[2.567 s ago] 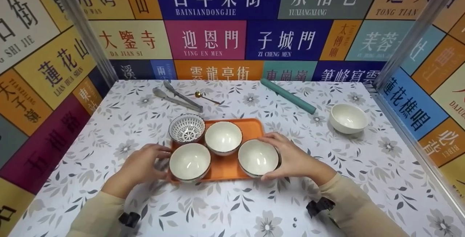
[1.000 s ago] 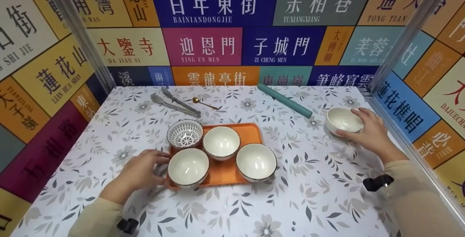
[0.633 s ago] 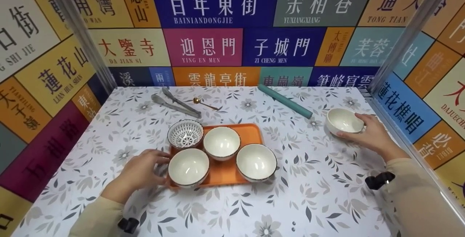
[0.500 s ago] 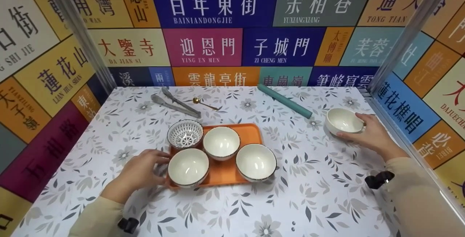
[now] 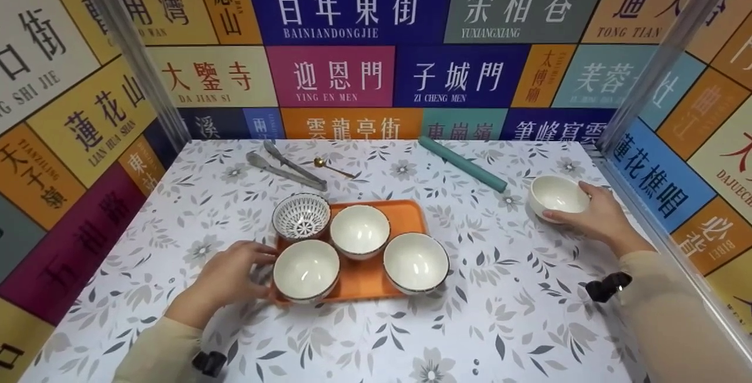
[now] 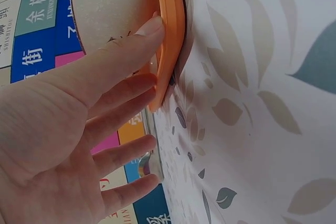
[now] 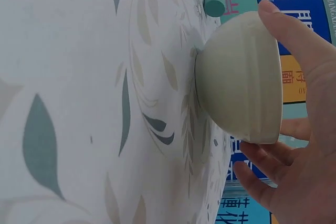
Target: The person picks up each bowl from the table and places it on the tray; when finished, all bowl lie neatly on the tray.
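Observation:
My right hand (image 5: 605, 218) holds a plain white bowl (image 5: 558, 195) standing on the table at the right. In the right wrist view the thumb lies on one side of this bowl (image 7: 239, 77) and the fingers on the other. My left hand (image 5: 229, 277) is at the left end of an orange tray (image 5: 409, 214). In the left wrist view its thumb and nearest fingertips touch the tray's edge (image 6: 173, 30), the other fingers spread. On the tray stand a black-and-white patterned bowl (image 5: 302, 218) and three dark-rimmed cream bowls, at front left (image 5: 306, 268), middle (image 5: 359, 230) and right (image 5: 416, 262).
Grey tongs (image 5: 288, 165) and a small golden spoon (image 5: 335, 167) lie behind the tray. A green stick (image 5: 464, 164) lies diagonally at the back. Sign-patterned walls enclose the back and sides of the flower-print tabletop (image 5: 352, 342).
My right hand has left the right-hand cream bowl on the tray, moved to the right and taken hold of the plain white bowl. The left hand stays at the tray's left end.

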Demonstrator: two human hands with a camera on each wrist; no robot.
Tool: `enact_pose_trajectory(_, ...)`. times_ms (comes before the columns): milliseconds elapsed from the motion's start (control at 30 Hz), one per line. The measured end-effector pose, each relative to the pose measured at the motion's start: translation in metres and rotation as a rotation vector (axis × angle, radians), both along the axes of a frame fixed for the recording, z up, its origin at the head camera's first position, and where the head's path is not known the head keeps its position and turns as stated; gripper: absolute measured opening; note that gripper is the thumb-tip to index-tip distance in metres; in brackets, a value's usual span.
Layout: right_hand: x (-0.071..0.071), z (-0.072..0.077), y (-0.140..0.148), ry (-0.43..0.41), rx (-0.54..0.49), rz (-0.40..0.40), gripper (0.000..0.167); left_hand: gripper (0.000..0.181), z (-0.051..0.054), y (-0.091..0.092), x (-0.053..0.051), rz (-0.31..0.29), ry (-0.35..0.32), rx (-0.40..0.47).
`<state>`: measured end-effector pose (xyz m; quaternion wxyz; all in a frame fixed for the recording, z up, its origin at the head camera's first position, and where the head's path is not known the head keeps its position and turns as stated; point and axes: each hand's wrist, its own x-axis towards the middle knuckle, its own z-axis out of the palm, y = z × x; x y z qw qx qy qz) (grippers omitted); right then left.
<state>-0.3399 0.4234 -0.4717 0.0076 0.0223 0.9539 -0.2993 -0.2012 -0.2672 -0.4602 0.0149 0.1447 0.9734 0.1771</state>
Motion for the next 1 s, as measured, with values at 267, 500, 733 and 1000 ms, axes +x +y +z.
enact_pose_trajectory(267, 0.001, -0.003, -0.004, 0.035, -0.067, -0.05, 0.132, 0.054, 0.001, 0.0, 0.001, 0.011, -0.016, -0.011)
enact_pose_trajectory(500, 0.004, -0.009, -0.008, 0.067, -0.096, -0.105, 0.132, 0.052, 0.004, 0.001, 0.002, -0.003, 0.003, -0.033)
enact_pose_trajectory(733, 0.011, -0.004, -0.032, 0.104, -0.118, -0.066, 0.128, 0.053, 0.004, 0.0, 0.002, 0.0, -0.001, -0.035)
enact_pose_trajectory(1000, 0.014, 0.009, -0.067, 0.151, -0.102, 0.019, 0.124, 0.054, 0.001, 0.001, 0.001, 0.003, 0.001, -0.04)
